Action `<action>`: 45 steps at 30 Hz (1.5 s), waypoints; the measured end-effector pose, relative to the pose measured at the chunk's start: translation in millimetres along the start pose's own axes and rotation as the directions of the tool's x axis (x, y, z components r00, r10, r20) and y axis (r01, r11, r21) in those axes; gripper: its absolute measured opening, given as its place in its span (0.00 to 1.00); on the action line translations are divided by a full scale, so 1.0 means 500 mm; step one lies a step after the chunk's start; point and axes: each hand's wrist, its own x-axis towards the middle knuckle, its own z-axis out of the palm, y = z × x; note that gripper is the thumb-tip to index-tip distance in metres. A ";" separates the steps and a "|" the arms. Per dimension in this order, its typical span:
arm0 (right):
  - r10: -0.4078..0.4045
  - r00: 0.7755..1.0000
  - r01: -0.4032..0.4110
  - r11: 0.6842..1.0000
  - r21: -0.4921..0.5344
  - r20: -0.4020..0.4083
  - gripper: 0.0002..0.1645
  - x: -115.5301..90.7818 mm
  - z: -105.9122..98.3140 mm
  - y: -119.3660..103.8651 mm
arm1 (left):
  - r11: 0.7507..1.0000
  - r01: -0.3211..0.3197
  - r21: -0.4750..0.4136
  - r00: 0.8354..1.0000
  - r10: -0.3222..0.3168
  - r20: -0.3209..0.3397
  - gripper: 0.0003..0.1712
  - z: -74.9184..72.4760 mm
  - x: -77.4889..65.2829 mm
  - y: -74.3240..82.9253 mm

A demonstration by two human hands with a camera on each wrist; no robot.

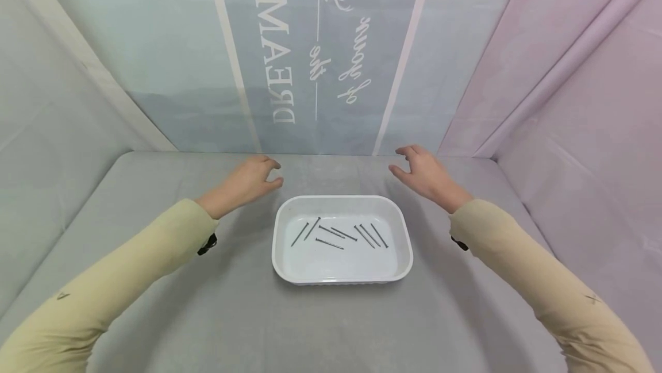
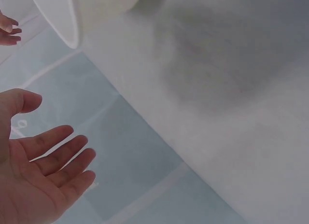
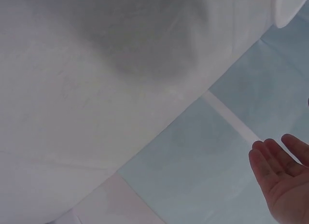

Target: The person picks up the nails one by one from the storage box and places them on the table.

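A white rectangular tray (image 1: 338,279) with rounded corners sits on the grey cloth surface, with several dark nails (image 1: 330,243) lying loose on its floor. Beyond its left far corner hovers my left hand (image 1: 248,182), fingers relaxed and thumb apart, holding nothing. My right hand (image 1: 425,175) hangs past the right far corner in a similar pose, also holding nothing. In the left wrist view the left palm (image 2: 36,185) faces the camera with fingers extended, and the tray's rim (image 2: 75,21) shows at the top. The right fingers (image 3: 275,159) look loosely straight in the right wrist view.
A pale blue printed cloth wall (image 1: 320,74) with mirrored lettering rises behind the grey surface (image 1: 331,333). Whitish cloth (image 1: 46,103) closes off the left side, and pinkish cloth (image 1: 584,131) stands on the right.
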 end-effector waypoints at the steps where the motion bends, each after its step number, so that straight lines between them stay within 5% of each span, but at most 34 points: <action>1: 0.000 1.000 0.000 1.000 0.004 0.002 0.33 -0.004 0.000 -0.002 | 1.000 -0.007 0.005 1.000 0.007 0.002 0.24 -0.001 -0.001 0.004; 18: -0.017 1.000 0.017 1.000 0.001 -0.009 0.28 -0.061 0.018 -0.045 | 0.999 -0.050 0.010 0.998 0.049 0.025 0.20 0.008 -0.029 0.057; 34: -0.047 0.999 0.048 0.999 0.014 -0.008 0.25 -0.096 0.021 -0.075 | 0.990 -0.028 -0.136 0.994 0.013 -0.109 0.20 0.053 -0.068 0.074; 45: -0.100 0.995 0.100 0.995 0.022 -0.002 0.23 -0.107 0.017 -0.099 | 0.967 -0.024 -0.255 0.968 -0.041 -0.247 0.19 0.087 -0.096 0.082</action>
